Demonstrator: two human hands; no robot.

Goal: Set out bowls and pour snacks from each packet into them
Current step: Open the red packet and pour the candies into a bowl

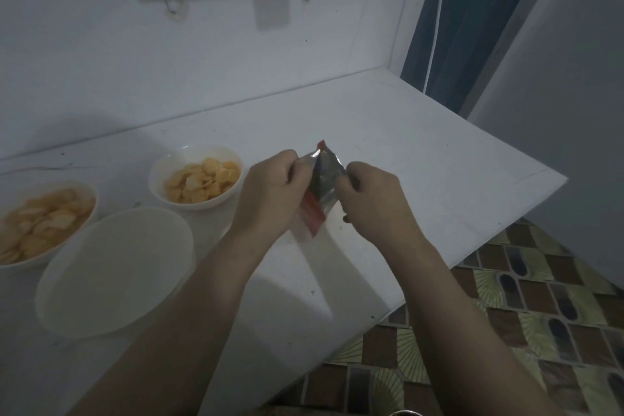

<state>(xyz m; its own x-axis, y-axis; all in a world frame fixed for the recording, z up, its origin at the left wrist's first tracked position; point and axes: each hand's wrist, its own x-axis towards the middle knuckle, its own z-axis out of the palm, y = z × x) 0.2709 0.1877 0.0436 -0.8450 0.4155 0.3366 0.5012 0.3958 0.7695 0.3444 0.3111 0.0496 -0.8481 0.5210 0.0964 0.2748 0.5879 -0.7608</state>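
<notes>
A small silver and red snack packet (323, 184) hangs above the white counter (422, 179). My left hand (270, 192) pinches its top left edge and my right hand (373, 194) pinches its right edge. To the left, a white bowl (197, 176) holds yellow crisps. A second white bowl (40, 223) with crisps sits at the far left edge. Nearest me stands a larger white bowl (114, 272) with nothing in it, partly covered by my left forearm.
The counter's right edge runs diagonally, with patterned floor tiles (526, 307) below it. A white wall (202, 61) backs the counter, with a shelf and hooks above. A blue curtain (456, 27) hangs at the far right corner.
</notes>
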